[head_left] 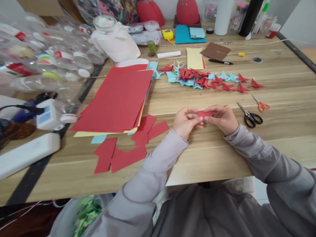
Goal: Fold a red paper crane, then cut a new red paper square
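A small folded piece of red paper (204,113) is held between both hands above the wooden table. My left hand (188,121) pinches its left end between thumb and fingers. On its right end my right hand (220,119) is closed, thumb in front and fingers behind. A thin red tip shows just behind the right hand's fingers. Beyond the hands lie rows of folded red paper pieces (225,87) and light blue ones (232,77). Cut red paper strips (158,130) are spread to the left of my left hand.
Black-handled scissors (250,118) and orange scissors (263,106) lie right of my right hand. A stack of red sheets (118,98) lies left. Plastic bottles (64,56) crowd the far left. A black pen (220,61) and yellow paper (195,58) lie farther back.
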